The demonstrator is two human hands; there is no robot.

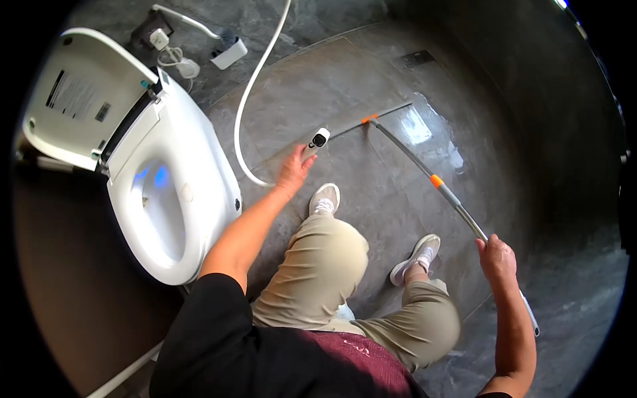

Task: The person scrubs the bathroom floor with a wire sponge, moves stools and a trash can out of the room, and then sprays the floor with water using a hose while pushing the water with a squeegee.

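Note:
My left hand is closed around a white handheld shower sprayer with a dark round face at its head. A white hose loops from beside that hand up past the frame's top edge. In my right hand is the grey pole of a floor squeegee, gripped near its lower end. The squeegee has orange fittings, and its long thin blade lies on the grey tiled floor, partly hidden behind the sprayer. A wet, shiny patch shows beside the blade.
On the left stands a white toilet with its lid raised. A toilet brush, a white holder and a plug with a coiled cord are behind it. A dark floor drain lies farther back. My shoes are on the floor.

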